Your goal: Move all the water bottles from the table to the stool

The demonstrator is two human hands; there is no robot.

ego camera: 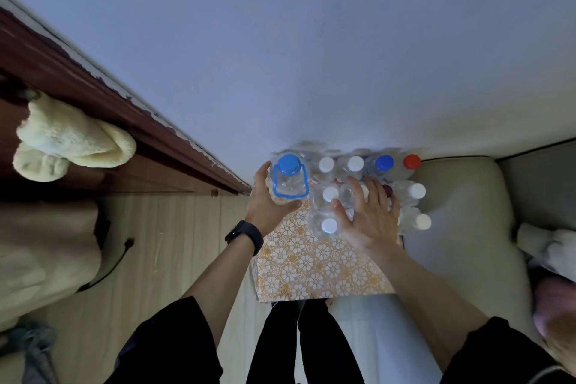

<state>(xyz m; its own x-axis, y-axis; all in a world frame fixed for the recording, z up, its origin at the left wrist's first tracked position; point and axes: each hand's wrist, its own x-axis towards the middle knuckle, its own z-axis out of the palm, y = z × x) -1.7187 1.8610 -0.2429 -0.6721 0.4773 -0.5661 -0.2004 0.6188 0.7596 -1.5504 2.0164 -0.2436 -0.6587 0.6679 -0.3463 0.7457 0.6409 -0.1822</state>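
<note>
**Head view. Items recorded:**

1. Surface with floral cover [311,268], at 6 o'clock of the frame's centre, set against the wall [311,40]. Whether it is the table or the stool cannot be told. All bottles are carried on its far half.
2. Large bottle [288,185], clear, with blue cap and blue carry handle, upright at 9 o'clock of the cluster. It is gripped by the left hand [263,203], whose fingers and thumb are curled round its body. A black wristband [244,235] is worn on that wrist.
3. Back row along the wall, listed left to right: two white-capped bottles [326,164], a blue-capped bottle [384,163] and a red-capped bottle [411,161], all packed closely.
4. Nearer bottles: two more with white caps [330,193] at the centre and 6 o'clock of the cluster, and two lying over at 3 o'clock [416,191]. A dark cap [387,189] is partly hidden.
5. Right hand [367,218], fingers straight and spread wide, laid over the tops of the middle bottles; nothing is seen to be clasped.
6. Contents: all the bottles are clear, and fill levels cannot be judged.

**Surroundings:** a cream plush item [68,137] at 9 o'clock on dark wooden furniture [93,81]; a beige cushion [461,212] at 3 o'clock, just beside the cluster; a wooden floor [174,243] with a black cable [115,262] at 8 o'clock.
</note>
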